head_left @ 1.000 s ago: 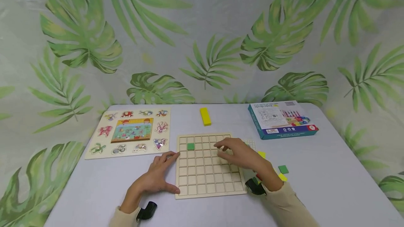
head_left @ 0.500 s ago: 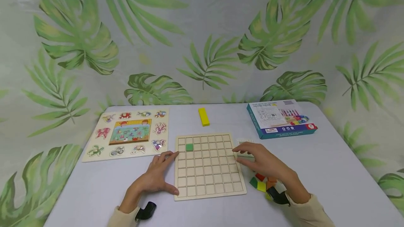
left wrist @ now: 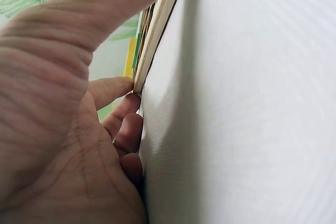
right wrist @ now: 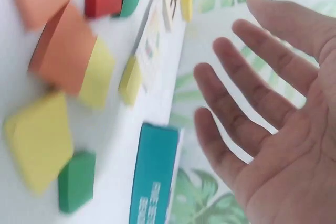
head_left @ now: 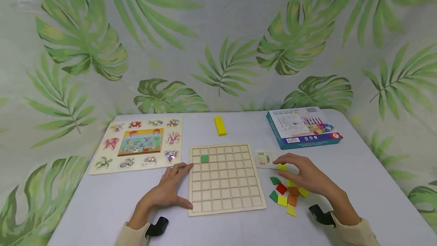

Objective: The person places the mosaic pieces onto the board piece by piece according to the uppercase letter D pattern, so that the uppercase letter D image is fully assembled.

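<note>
My left hand [head_left: 166,190] rests at the left edge of a wooden grid board [head_left: 225,183], thumb near the lower corner and fingertips higher on the same edge. In the left wrist view, fingers [left wrist: 113,88] touch the board's edge. One green square tile [head_left: 204,158] sits in a cell at the board's upper left. Over loose tiles hovers my right hand [head_left: 307,172], fingers spread and nothing held. Among these are a red tile [head_left: 281,188], orange tiles [head_left: 293,191], yellow tiles [head_left: 282,200] and green tiles [head_left: 274,196]. A small pattern card [head_left: 263,162] lies beside the board, near the right fingertips.
A puzzle board [head_left: 102,167] with sea-animal pieces lies at the left. Behind the grid board is a yellow block [head_left: 220,126]. A flat teal and white box [head_left: 293,126] stands at the back right. Leaf-print cloth [head_left: 222,67] hangs behind the table.
My right hand has moved right, from above the grid board to over the loose tiles, uncovering the pattern card. The left hand stays at the board's edge.
</note>
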{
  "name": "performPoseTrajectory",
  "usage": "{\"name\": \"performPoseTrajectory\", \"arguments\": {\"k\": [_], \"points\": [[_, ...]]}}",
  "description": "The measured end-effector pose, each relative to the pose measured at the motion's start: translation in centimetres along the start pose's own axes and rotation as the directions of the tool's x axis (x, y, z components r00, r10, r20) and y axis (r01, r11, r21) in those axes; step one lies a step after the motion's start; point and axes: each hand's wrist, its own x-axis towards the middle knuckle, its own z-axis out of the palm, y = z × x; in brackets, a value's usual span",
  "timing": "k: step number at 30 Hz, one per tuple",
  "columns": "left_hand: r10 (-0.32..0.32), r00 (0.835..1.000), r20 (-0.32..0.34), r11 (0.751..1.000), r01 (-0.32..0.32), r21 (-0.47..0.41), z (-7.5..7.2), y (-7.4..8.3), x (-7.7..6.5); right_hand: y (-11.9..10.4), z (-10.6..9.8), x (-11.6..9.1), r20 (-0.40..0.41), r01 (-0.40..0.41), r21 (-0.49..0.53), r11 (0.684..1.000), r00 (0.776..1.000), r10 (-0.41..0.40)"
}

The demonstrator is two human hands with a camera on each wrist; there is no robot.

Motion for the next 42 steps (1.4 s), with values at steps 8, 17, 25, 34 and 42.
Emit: {"name": "performPoseTrajectory", "arguments": {"k": [8,17,25,34,42], "points": [[-0.016,1.0,0.016,1.0,0.016,-0.005,-0.2,-0.1,-0.1,2.4,-1.4,-1.5,0.013,-0.06,0.03,0.998,0.998,0.059],[0.012,1.0,0.011,1.0,-0.011,-0.012,-0.3,-0.3,0.5,6.1,-2.9,-2.5,0.143,-0.178,0.178,0.968,0.978,0.154],[0.026,1.0,0.014,1.0,-0.026,-0.013,-0.1,-0.4,0.3,9.1,-3.5,-3.6,0.279,-0.252,0.258,0.933,0.944,0.178],[0.01,1.0,0.009,1.0,-0.01,-0.009,-0.2,-0.2,0.1,10.5,-3.4,-4.1,0.334,-0.267,0.369,0.89,0.932,0.141],[0.011,1.0,0.0,1.0,-0.011,0.007,-0.2,-0.2,0.2,10.3,-3.3,-4.2,0.335,-0.242,0.349,0.905,0.934,0.121]]}}
